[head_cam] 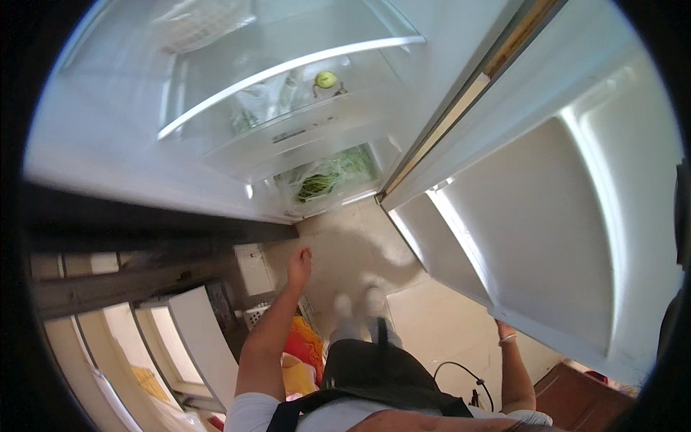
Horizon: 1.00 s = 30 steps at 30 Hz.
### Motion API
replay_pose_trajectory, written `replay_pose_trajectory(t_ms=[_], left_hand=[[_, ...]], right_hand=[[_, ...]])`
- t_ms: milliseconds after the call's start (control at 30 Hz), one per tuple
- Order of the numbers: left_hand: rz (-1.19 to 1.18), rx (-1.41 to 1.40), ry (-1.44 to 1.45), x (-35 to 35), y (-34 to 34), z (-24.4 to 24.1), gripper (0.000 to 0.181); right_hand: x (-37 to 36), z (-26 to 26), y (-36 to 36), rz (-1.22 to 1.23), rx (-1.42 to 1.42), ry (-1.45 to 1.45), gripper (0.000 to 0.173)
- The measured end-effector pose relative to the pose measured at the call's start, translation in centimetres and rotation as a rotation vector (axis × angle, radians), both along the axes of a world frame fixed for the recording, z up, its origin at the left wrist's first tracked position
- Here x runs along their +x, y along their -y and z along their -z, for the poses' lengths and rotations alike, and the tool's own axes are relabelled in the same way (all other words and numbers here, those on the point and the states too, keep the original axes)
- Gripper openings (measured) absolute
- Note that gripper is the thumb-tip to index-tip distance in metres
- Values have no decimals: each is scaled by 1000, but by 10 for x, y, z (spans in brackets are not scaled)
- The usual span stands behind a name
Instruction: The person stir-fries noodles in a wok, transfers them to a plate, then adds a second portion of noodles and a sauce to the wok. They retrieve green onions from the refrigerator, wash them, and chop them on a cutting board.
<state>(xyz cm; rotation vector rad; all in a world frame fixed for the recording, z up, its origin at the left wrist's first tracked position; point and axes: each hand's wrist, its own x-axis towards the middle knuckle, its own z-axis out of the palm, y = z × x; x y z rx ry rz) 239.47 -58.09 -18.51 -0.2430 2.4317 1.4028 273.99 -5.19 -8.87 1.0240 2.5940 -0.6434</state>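
My left hand (pixel 300 264) hangs in front of the refrigerator, over the tiled floor, with its fingers partly curled and no object visible in it. My right hand (pixel 503 328) is at the edge of the refrigerator door (pixel 540 227), which stands wide open on the right; the door hides most of its fingers. Inside the refrigerator, a round green vegetable or fruit (pixel 325 80) and plastic bags lie below a glass shelf (pixel 291 62). Lower down, a bundle of long green vegetables (pixel 317 187) sits in clear plastic in the bottom compartment.
A white perforated basket (pixel 256 315) and red and yellow cloth (pixel 302 351) are by my left arm. White shelving or drawers (pixel 202 340) stand at the lower left. A black cable (pixel 464 366) and a brown wooden board or box (pixel 580 397) are at the lower right.
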Motion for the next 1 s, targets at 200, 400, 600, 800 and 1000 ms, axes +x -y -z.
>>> replay_pose_trajectory(t_ms=[200,400,600,800,1000], left_hand=[[283,-265,-209,-159,-41,85,17],[590,-597,18,-239,-54,202,27],[871,-969,-60,-271,-78,277,46],[893,-942,-28,-272,-87,344,48],[924,-973,106,-275,-88,303,48]], right_hand=[[34,7,-36,391,-171,-172,51],[57,7,-39,775,-306,-466,52],[47,7,-34,874,-301,-581,53],[41,3,-30,884,-295,-596,54],[46,0,-23,921,-314,-609,55]])
